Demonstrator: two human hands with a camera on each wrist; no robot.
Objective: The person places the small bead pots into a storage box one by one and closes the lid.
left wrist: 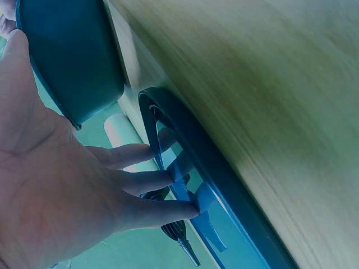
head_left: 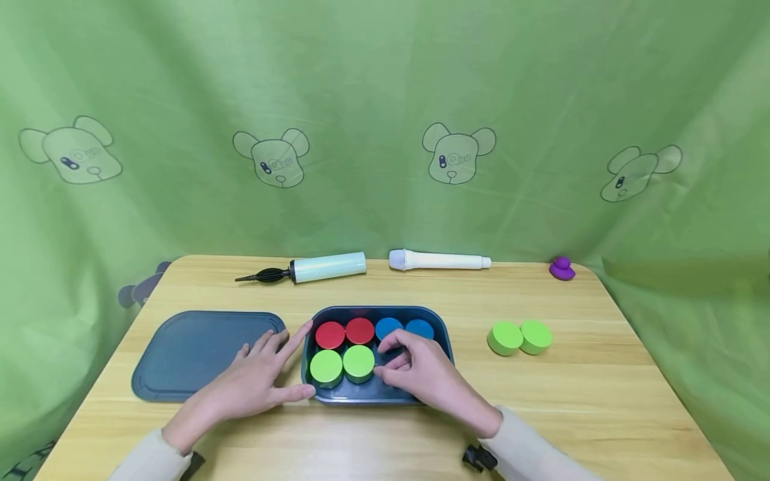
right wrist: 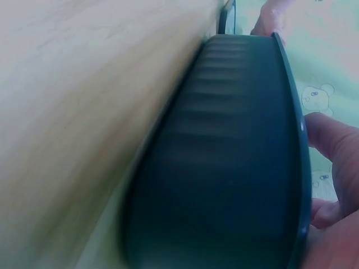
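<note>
Left hand, grip wide, touches the tray; right hand, grip narrow, seemingly empty, could knock the adjacent green disc askew by swinging left.

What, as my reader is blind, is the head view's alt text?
A right hand reaches into a dark tray of red cylinders, green cylinders and blue cylinders; the left hand touches its rim. Two more green cylinders stand right of the tray.

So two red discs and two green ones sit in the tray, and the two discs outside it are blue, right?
Not quite: the two outside discs are green, not blue, as the head view shows. Two red discs and two green ones do sit in the tray.
</note>
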